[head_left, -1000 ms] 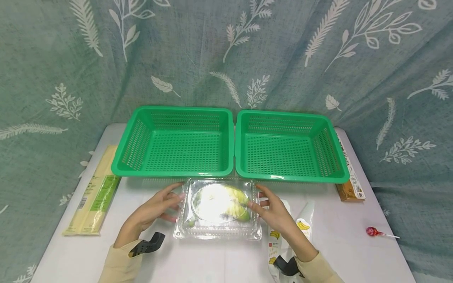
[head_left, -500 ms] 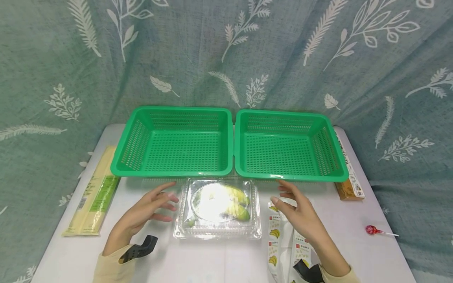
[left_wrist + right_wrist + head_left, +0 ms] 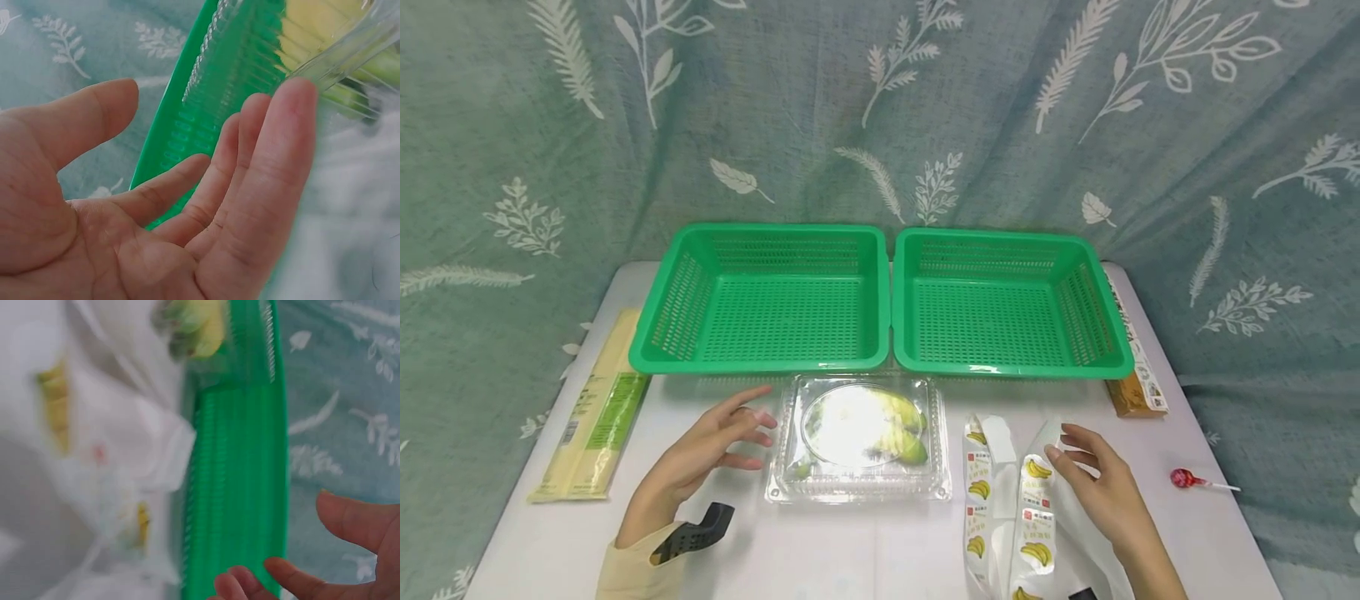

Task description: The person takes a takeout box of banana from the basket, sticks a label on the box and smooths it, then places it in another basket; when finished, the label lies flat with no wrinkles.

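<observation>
A clear plastic clamshell box [image 3: 859, 483] with yellow and green produce inside stands closed on the table, glare hiding part of its lid. My left hand [image 3: 711, 442] hovers at the box's left side, fingers spread and apart from it; the left wrist view shows its palm holding nothing. To the right of the box lies a folded strip of banana labels [image 3: 1036, 533] on white backing. Beside the far end of that strip is my right hand [image 3: 1101, 483]. In the right wrist view its thumb and fingers stand apart, with nothing between them; the strip there is blurred.
Behind the box stand two green baskets, the left basket [image 3: 760, 367] and the right basket [image 3: 1011, 371]. A yellow-and-green packet [image 3: 591, 442] lies far left. On the right are a brown-and-white box [image 3: 1138, 396] and a red lollipop [image 3: 1183, 478]. A leaf-patterned curtain [image 3: 820, 108] hangs behind.
Both hands have let go of the clamshell box. The left drew back slightly left; the right moved right and toward the body, across the label strip to its right side.
</observation>
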